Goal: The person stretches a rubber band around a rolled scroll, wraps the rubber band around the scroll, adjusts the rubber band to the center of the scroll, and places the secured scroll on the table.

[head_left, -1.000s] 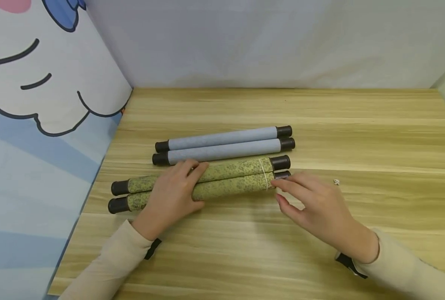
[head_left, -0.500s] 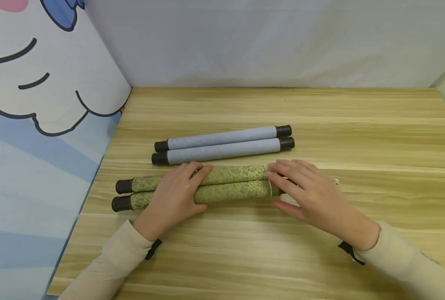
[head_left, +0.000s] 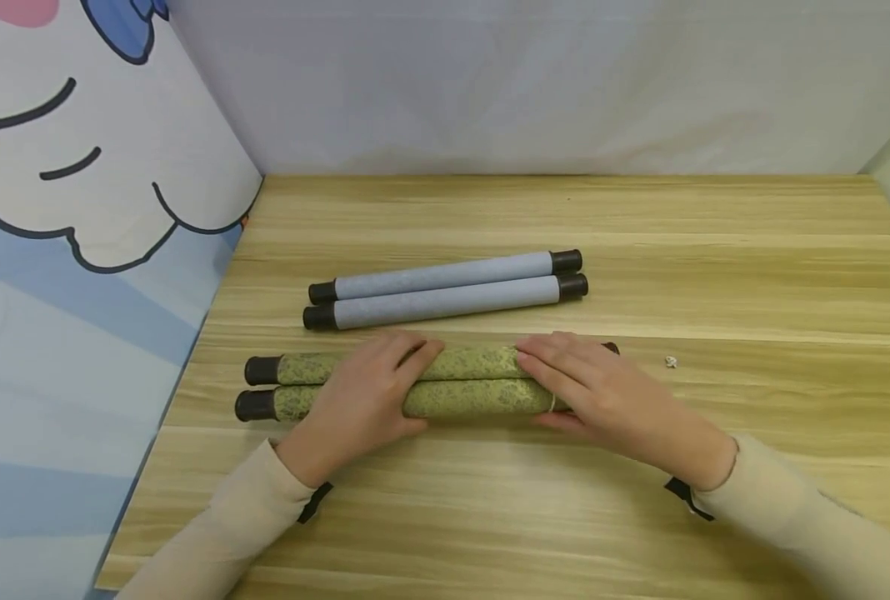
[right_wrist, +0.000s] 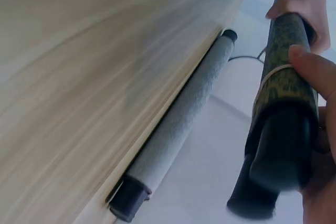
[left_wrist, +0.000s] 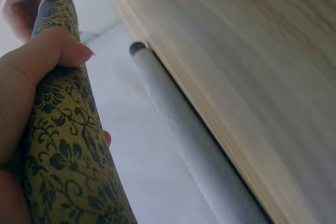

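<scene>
A pair of yellow-green patterned scroll rollers [head_left: 475, 398] with dark end knobs lies side by side across the near middle in the head view. My left hand [head_left: 351, 404] grips the pair left of centre, thumb on the near side. Toward the right end my right hand [head_left: 606, 396] holds the same scroll, covering most of that end. A thin white band [right_wrist: 273, 74] circles the rollers there, passing by the right thumb in the right wrist view. The wrist views show the patterned scroll raised off the tabletop.
Behind the hands, a scroll with two pale blue rollers [head_left: 445, 300] and dark knobs lies on the wooden table [head_left: 752, 275]. A small whitish crumpled bit [head_left: 671, 362] sits to the right. A white curtain [head_left: 565, 92] hangs at the back, a cartoon-printed cloth [head_left: 115, 200] at the left.
The right hand has moved from fingering the band near the end to gripping both rollers. The patterned scroll has shifted rightward and slightly nearer, with the left hand moving along.
</scene>
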### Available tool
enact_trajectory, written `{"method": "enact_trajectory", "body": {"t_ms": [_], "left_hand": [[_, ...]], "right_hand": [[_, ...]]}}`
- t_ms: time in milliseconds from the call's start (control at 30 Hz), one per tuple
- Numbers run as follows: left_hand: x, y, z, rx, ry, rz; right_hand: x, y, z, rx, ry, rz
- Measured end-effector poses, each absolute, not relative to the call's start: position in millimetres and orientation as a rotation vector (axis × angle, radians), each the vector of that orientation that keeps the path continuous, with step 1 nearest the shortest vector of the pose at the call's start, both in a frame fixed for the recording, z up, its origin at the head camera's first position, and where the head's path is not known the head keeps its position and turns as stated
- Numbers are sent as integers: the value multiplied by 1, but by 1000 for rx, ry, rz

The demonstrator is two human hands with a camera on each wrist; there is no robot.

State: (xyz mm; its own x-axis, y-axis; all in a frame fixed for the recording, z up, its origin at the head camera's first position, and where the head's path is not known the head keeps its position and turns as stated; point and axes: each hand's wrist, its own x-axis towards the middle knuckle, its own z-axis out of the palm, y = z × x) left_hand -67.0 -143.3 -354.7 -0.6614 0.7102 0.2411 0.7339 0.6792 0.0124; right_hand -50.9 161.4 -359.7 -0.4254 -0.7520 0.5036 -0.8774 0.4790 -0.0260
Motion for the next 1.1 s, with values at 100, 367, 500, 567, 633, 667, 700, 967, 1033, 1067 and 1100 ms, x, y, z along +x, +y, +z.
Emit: {"method": "enact_trajectory", "body": {"t_ms": [100, 367, 500, 567, 633, 667, 700, 967, 1033, 1067, 1100], "left_hand": [[-66, -136, -356, -1196, -2683, -164], [-64, -138, -354, -1125, -2777, -195], [-66, -143, -353, -1104, -2781, -212], [-66, -145, -353, -1109, -2770, -221], [-67, -145, -354, -1114, -2758, -222], [-67, -146, -354, -1116, -2753, -220], [-67, -146, -354, -1118, -2750, -221], [-67, -144, -354, -1154, -2710, -219], [-67, -141, -356, -1175, -2699, -200], [-67, -139, -357, -1188, -2690, -187], [-66, -137, -358, -1198, -2686, -171]], "right_hand": [[-50, 155, -361, 1414, -2291, 418], [-53, 168, -351, 1333, -2317, 420], [-54, 175, -351, 1308, -2335, 360], [-54, 177, -352, 1304, -2338, 341], [-54, 177, -353, 1302, -2346, 333], [-54, 177, -353, 1303, -2346, 331], [-54, 177, -354, 1303, -2347, 328], [-52, 172, -359, 1309, -2378, 378], [-52, 169, -362, 1321, -2383, 403], [-52, 167, -363, 1332, -2385, 414], [-51, 164, -365, 1343, -2384, 423]]}}
